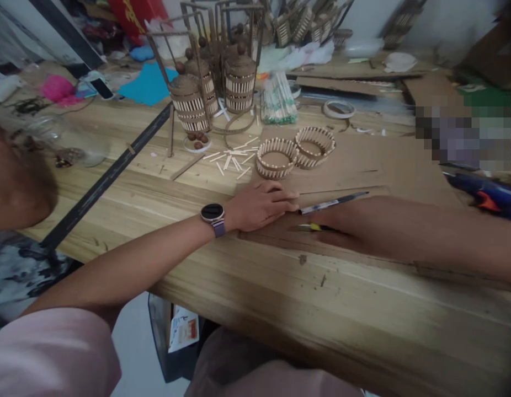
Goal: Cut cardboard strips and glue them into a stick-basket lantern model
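Observation:
My left hand (261, 207), with a watch on its wrist, lies flat on a sheet of brown cardboard (355, 160). To its right, my right hand (342, 223) is closed round a yellow cutter (315, 226), whose thin tip points left over the cardboard near its front edge. A dark pen (334, 203) lies between the hands, just above the right one. Two round stick rings (276, 158) stand beyond my left hand, touching each other. Short pale sticks (234, 160) are scattered left of the rings.
Lantern-like stick baskets (189, 102) with tall handles stand at the back. Beside them lies a bundle of sticks (278, 99). A long dark strip (110, 176) crosses the left side. A blue glue gun (483, 193) is at the right; another person's arm (19, 176) shows at the left edge.

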